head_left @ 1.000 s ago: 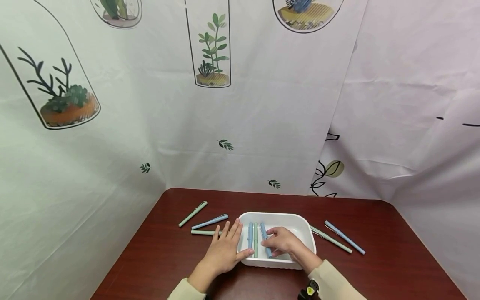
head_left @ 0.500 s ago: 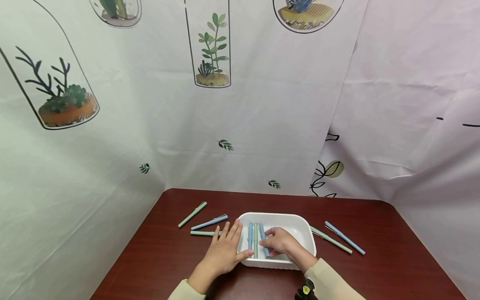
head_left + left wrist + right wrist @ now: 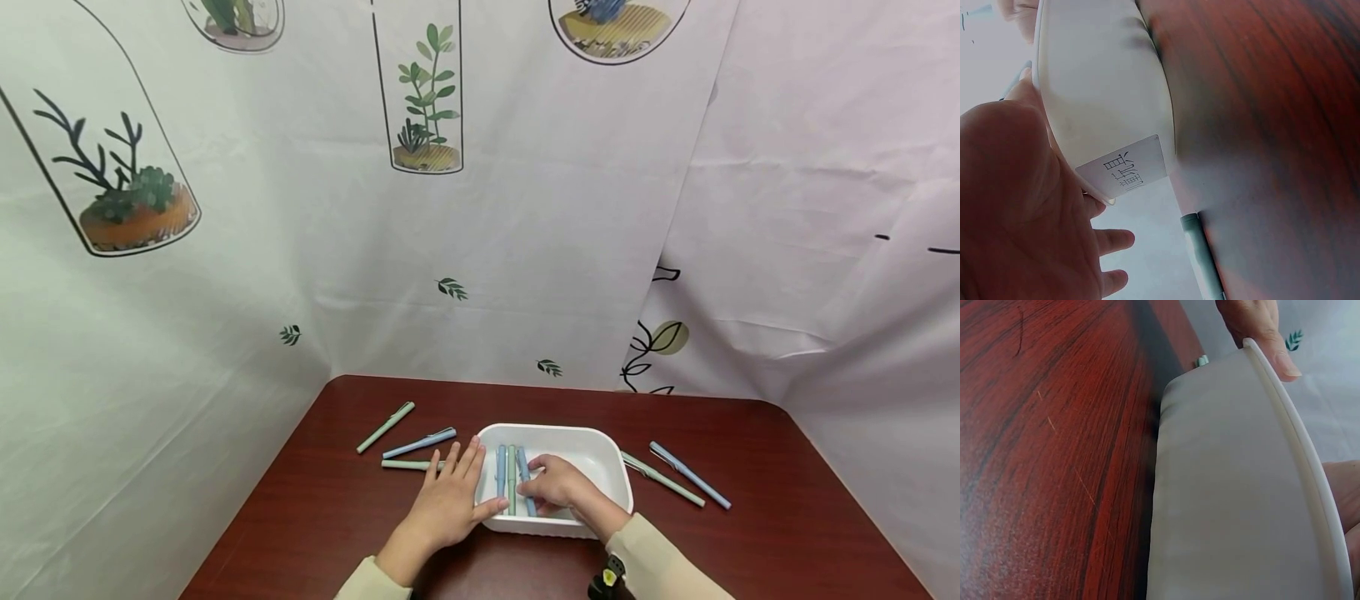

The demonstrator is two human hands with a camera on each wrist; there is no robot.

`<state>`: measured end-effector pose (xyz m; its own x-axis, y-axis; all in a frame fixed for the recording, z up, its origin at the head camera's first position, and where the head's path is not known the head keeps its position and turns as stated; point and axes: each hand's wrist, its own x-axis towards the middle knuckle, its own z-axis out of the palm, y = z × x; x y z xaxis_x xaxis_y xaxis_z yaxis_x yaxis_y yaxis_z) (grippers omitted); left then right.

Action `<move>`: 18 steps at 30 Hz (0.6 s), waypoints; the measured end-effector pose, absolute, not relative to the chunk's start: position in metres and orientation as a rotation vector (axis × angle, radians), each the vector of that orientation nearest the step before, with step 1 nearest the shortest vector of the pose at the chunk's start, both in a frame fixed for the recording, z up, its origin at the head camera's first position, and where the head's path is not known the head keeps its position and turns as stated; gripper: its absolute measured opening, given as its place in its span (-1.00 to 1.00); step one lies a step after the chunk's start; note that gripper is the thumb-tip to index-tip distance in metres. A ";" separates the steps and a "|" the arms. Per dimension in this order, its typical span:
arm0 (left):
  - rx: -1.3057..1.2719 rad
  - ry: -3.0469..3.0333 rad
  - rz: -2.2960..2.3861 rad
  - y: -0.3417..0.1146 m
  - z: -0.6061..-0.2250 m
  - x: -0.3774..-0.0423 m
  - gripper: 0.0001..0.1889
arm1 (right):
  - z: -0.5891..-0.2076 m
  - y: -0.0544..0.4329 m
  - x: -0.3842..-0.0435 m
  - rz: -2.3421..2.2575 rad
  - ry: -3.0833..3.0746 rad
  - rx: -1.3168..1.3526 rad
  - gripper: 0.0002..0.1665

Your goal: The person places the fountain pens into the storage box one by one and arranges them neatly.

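Note:
A white plastic tray (image 3: 596,450) sits on the table. Inside it a blue pen (image 3: 501,471) and a green pen (image 3: 512,479) lie side by side at the left. My right hand (image 3: 562,487) reaches into the tray and pinches a second blue pen (image 3: 523,463) just right of the green one; this pen leans slightly. My left hand (image 3: 448,504) rests over the tray's left rim with fingers spread and the thumb across the near corner. In the left wrist view that hand (image 3: 1016,206) lies along the tray wall (image 3: 1097,81), which bears a printed label (image 3: 1125,165).
Left of the tray on the dark red table (image 3: 315,517) lie a green pen (image 3: 386,427), a blue pen (image 3: 418,443) and another green pen (image 3: 405,464), partly behind the left hand. To the right lie a green pen (image 3: 667,481) and a blue pen (image 3: 690,475).
My right hand has shifted the pinched blue pen a little leftward, closer to the green pen in the tray. The left hand has stayed put.

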<state>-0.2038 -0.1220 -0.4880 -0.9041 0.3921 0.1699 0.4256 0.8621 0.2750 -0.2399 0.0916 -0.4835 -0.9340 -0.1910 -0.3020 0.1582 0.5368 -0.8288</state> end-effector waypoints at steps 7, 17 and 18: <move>-0.631 -2.957 -0.414 -0.122 -0.491 -0.206 0.00 | -0.484 0.090 -0.240 -1.359 2.422 -0.043 -0.44; -0.611 -2.955 -0.389 -0.122 -0.496 -0.209 -0.02 | -0.483 0.090 -0.237 -1.394 2.396 -0.032 -0.46; -0.616 -2.954 -0.396 -0.122 -0.495 -0.208 -0.02 | -0.482 0.091 -0.237 -1.387 2.398 -0.032 -0.45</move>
